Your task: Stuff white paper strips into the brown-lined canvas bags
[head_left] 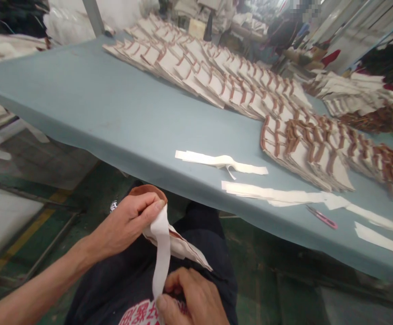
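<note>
My left hand pinches a cream fabric piece with brown edging, its upper end curling brown above my fingers. Under the left thumb is also the top of a white strip, which hangs down in front of the piece. Lower down, my right hand grips that same strip between thumb and curled fingers. Both hands are over my lap, in front of the table's near edge. Part of the fabric piece is hidden behind the strip and my left hand.
On the blue-grey table lie white strips in loose bundles. Close by them is a pink-handled thread snipper. Long overlapping rows of brown-edged cream pieces cover the far side. More fabric stacks stand at the right.
</note>
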Available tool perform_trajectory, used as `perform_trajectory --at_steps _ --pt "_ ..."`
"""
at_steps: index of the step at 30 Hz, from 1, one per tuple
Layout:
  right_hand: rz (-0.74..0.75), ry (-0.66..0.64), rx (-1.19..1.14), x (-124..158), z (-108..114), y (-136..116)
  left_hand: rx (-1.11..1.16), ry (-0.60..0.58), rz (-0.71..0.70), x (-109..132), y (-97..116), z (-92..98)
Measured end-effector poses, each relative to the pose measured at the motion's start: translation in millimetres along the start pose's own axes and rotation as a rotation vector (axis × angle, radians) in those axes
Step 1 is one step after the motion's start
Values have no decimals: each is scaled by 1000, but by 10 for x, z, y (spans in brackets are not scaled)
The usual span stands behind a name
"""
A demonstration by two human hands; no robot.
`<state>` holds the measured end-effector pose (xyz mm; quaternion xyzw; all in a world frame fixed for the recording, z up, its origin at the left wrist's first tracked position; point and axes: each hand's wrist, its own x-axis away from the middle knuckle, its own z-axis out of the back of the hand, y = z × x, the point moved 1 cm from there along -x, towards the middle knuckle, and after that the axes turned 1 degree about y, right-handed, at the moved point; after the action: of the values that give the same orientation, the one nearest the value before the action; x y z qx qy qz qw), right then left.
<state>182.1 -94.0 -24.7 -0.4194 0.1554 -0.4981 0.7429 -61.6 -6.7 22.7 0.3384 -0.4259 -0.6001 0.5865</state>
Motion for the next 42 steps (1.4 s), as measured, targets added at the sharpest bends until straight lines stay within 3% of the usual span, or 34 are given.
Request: perform_trajectory --at_steps 4,7,11,14,16,20,24,27,34,37,42 --pt "-92 6 -41 -8 334 39 -63 -8 -52 28 -36 79" --pt "-31 37 -113 -140 629 -94 -84 -80 -109 116 -16 101" --pt "363 200 -222 -486 898 -404 -126 -187 -191 268 106 136" --pt "643 112 -279 -808 941 -621 -202 -243 -234 387 251 167" --pt "777 56 -185 -993 924 -710 -256 -239 -285 461 335 181" --pt "924 37 25 -1173 892 -749 -318 -191 -377 549 388 192" --pt "894 -125 146 -1125 886 -760 -330 -217 -418 556 350 202" --pt "814 -205 77 -1051 890 -790 -336 -239 -447 544 354 221" --pt "334 -608 -740 -991 733 -686 -264 -323 -394 600 329 190" --pt "232 -566 -913 -962 608 -673 -186 -245 -325 628 284 93" --pt "265 -278 -1201 -869 425 -750 228 -136 -266 564 306 -120"
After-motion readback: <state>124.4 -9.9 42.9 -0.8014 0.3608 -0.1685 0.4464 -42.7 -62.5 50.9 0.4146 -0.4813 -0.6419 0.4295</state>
